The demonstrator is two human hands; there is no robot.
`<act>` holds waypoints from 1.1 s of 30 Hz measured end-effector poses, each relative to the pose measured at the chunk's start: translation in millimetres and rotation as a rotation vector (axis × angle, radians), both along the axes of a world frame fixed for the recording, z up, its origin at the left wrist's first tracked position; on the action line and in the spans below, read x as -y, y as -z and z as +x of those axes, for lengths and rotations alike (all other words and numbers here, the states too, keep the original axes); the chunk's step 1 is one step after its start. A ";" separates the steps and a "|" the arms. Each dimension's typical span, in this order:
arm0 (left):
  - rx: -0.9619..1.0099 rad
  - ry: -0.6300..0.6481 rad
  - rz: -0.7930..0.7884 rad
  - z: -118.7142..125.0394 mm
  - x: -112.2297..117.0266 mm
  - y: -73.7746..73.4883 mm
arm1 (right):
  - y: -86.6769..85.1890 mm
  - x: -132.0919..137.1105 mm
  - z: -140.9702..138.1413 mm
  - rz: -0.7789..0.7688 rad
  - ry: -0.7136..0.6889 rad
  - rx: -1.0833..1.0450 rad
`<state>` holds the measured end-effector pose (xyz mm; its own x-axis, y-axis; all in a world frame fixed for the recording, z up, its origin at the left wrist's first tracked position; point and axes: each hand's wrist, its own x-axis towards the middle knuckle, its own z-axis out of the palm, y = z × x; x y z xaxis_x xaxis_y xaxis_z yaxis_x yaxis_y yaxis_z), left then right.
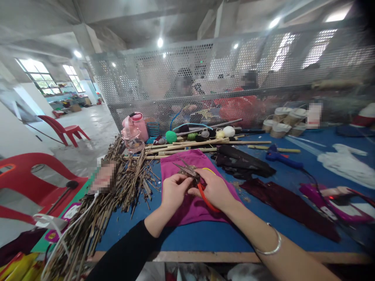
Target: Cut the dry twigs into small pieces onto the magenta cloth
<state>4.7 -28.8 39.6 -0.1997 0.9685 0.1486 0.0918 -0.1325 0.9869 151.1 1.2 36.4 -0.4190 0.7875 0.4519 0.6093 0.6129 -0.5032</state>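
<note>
My right hand [209, 189] is closed around the handles of red-handled scissors [202, 192], whose blades point up and left. In my left hand [175, 191], finger and thumb pinch a small brownish piece [186, 170] close under the blades; its exact kind is too small and partly covered to make out. Both hands meet over a magenta cloth [172, 212] spread on the blue table [131, 238]. Part of the scissor handles is hidden by my right fingers.
A heap of dry twigs [111, 195] lies on the left. Behind are bamboo sticks [187, 146], a green ball [171, 136] and a pink jug [133, 136]. To the right lie dark cloths [287, 203], a blue glue gun [281, 157] and white gloves [345, 164]. A perforated metal screen [131, 78] stands behind.
</note>
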 end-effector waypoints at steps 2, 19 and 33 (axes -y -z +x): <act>0.022 0.010 0.001 -0.5 -0.7 1.2 | -0.8 1.0 0.7 -0.015 -0.001 -0.011; 0.039 0.024 -0.028 -1.8 -2.3 -2.3 | -3.8 1.2 -1.1 0.020 -0.014 0.068; 0.036 0.050 0.000 1.9 2.6 -6.2 | 4.6 1.3 -3.0 -0.014 -0.025 -0.034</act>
<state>6.6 -31.4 45.8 -0.1561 0.9775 0.1419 0.0491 -0.1358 0.9895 148.1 -0.1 31.8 -0.4233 0.7832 0.4555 0.5763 0.6207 -0.5316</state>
